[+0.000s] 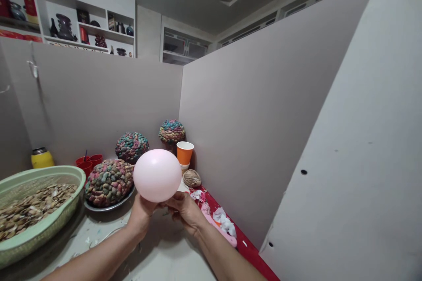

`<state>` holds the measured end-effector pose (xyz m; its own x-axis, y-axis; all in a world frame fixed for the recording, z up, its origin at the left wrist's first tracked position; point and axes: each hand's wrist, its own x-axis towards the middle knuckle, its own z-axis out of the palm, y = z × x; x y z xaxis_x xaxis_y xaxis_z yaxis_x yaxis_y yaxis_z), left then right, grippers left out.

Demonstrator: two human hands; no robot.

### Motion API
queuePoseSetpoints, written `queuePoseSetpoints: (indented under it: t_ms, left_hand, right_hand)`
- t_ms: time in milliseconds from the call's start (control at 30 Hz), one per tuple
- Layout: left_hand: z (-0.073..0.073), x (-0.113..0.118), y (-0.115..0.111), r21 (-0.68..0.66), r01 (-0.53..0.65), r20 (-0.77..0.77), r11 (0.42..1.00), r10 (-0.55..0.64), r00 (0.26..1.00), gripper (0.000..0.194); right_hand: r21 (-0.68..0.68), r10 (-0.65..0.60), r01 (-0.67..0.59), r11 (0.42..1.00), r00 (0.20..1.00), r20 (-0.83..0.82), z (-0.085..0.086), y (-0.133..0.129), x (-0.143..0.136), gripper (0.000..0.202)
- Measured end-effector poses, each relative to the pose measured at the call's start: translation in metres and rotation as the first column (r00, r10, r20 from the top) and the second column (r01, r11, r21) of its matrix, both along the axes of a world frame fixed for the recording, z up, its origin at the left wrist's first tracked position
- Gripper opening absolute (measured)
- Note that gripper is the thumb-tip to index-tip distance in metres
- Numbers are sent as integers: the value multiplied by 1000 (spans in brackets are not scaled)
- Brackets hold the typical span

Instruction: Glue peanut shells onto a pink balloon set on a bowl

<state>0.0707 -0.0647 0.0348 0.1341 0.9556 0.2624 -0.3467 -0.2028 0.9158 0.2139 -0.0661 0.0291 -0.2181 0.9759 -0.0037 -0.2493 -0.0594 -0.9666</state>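
Note:
A pale pink inflated balloon (157, 175) is held up over the table, its lower end hidden among my fingers. My left hand (145, 208) is closed beneath it at the left, partly covered by the balloon. From the right, my right hand (184, 210) pinches near the balloon's neck, fingertips close to the left hand's. Whether the neck is tied cannot be seen. Just behind the left hand, a ball covered in coloured shells or pebbles (109, 182) rests on a metal plate (107, 208).
A green basket (74, 217) of flat brown pieces stands left. Behind are two more colourful balls (132, 145), red cups (96, 159), a yellow jar (42, 158) and an orange cup (185, 153). A twine ball (191, 178) and crumpled tissue (224, 221) lie along the right partition (250, 118).

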Motion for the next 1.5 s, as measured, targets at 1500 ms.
queuePoseSetpoints:
  t_ms: [1500]
  left_hand:
    - [-2, 13, -9, -222, -252, 46, 942, 268, 962, 46]
  right_hand:
    - [9, -202, 202, 979, 975, 97, -13, 3, -15, 24]
